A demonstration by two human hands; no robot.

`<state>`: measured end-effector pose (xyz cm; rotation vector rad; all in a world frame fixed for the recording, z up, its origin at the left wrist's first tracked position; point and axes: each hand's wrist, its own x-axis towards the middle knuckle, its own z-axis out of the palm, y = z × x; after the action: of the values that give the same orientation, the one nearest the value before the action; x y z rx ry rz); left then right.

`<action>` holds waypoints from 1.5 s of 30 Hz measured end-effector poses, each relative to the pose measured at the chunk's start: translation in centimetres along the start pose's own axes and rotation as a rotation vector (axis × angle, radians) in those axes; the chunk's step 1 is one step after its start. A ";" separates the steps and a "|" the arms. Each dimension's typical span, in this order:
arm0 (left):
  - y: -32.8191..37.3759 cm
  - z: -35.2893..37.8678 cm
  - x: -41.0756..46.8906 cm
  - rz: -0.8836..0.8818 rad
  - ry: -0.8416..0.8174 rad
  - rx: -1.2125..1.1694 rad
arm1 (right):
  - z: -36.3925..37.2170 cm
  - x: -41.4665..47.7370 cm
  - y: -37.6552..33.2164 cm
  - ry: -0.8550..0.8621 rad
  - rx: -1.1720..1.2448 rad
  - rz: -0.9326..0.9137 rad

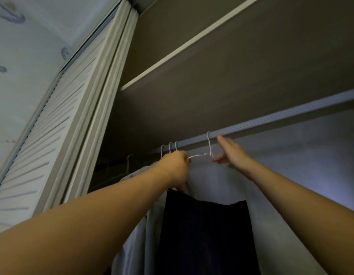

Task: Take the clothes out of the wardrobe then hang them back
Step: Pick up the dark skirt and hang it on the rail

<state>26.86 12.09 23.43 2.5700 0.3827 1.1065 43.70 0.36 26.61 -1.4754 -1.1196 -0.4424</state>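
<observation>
A white wire hanger (pixel 201 155) has its hook over the wardrobe rail (pixel 271 121). My left hand (pixel 175 167) grips the hanger's left shoulder. My right hand (pixel 230 151) is at the hanger's neck just below the hook, fingers stretched up toward the rail and thumb near the wire. A dark garment (pixel 206 231) hangs below the hanger. Pale garments (pixel 140 231) hang to its left on three white hangers (pixel 169 148) hooked on the same rail.
A white louvred sliding door (pixel 59 135) stands at the left of the opening. A shelf (pixel 192 44) runs above the rail. The pale back wall (pixel 303 155) of the wardrobe shows to the right, with bare rail there.
</observation>
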 end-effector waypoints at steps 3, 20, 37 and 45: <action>-0.3 0.0 -0.3 0.076 0.048 0.088 | 1.3 0.9 2.4 0.153 -0.285 -0.185; -4.6 -2.0 0.5 0.107 0.015 0.607 | 11.3 4.2 6.5 -0.130 -0.048 -0.057; -9.2 -3.1 -2.4 0.077 -0.003 0.705 | 14.0 8.7 9.1 -0.289 -0.086 0.050; -10.8 -7.4 -12.1 0.258 0.252 0.927 | 13.4 -3.1 -0.8 -0.176 -0.055 -0.117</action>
<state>12.08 18.96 16.16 3.3361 0.7946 1.6436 37.36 11.31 21.20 -1.5252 -1.3475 -0.4334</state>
